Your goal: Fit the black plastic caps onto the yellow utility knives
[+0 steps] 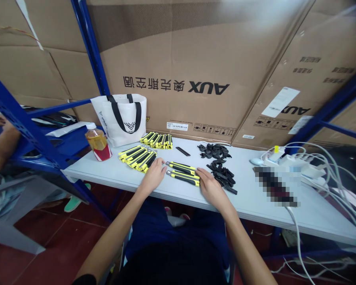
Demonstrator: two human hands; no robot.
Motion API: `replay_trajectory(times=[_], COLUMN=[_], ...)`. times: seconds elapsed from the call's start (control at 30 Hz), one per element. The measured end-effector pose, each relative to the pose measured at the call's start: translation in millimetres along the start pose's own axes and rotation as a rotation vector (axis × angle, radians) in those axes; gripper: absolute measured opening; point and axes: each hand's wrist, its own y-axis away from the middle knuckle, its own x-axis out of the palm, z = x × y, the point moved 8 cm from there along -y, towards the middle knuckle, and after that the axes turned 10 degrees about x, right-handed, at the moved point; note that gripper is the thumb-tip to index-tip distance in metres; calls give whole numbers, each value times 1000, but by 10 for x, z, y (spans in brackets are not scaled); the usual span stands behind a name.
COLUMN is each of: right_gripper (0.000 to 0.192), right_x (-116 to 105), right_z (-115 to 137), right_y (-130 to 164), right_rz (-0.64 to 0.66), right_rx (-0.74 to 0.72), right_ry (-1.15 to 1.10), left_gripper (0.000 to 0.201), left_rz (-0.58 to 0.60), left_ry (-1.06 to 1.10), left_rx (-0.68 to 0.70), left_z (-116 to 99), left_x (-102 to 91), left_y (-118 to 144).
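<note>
Three yellow-and-black utility knives lie side by side on the white table in front of me. My left hand rests flat at their left ends, fingers apart. My right hand touches their right ends, holding nothing that I can see. Left of my left hand lies a row of several more knives, and another row sits farther back. Two heaps of small black plastic parts lie right of my right hand, with a single black strip behind the knives.
A bottle of amber drink and a white tote bag stand at the table's left end. A power strip with white cables fills the right end. Large cardboard boxes stand behind. Another person's arm shows at far left by blue shelving.
</note>
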Motion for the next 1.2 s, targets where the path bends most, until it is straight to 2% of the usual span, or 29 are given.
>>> replay_trajectory(times=[0.13,0.27,0.47,0.63,0.93,1.2], right_gripper=[55,55,55,56,55,56], right_x=[1,11,11,40,46,57], right_z=[4,-7,-27,-54,-61,-84], right_y=[-2,-2,5,0,-2,2], right_rz=[12,10,-23,-24,-19,-30], right_rx=[15,16,21,28,11,9], right_ry=[1,0,8,31,59,40], left_gripper=[38,47,55,54,57,57], left_rz=[7,42,79,59,141,103], left_ry=[-70,-153,-110,-74,-128,-110], left_rx=[29,57,57,59,50,95], left_z=[-3,-5,15,32,46,36], left_x=[65,100,102,114,179,152], left_y=[7,10,17,18,24,28])
